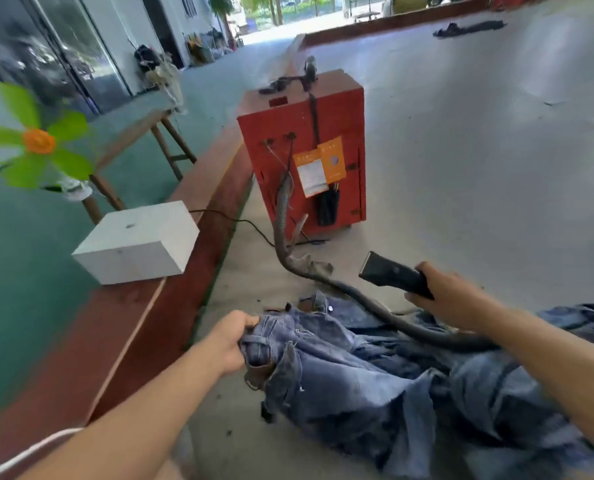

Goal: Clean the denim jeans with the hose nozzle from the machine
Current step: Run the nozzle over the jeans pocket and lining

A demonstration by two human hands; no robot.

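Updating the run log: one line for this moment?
left hand: grips jeans waistband | right hand: holds nozzle, raised off denim | hose: across jeans

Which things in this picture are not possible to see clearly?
- Head view: orange labels on the red machine, print too small.
- Hose end, hidden behind right hand.
- Jeans cut by the right edge.
- Left hand fingertips, buried in the waistband.

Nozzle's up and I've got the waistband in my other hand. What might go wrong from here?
1. The hose lies across the jeans; sweeping the nozzle in the right hand may drag or bunch the denim.
2. The left hand grips only the waistband, so loose fabric could pull into the nozzle.
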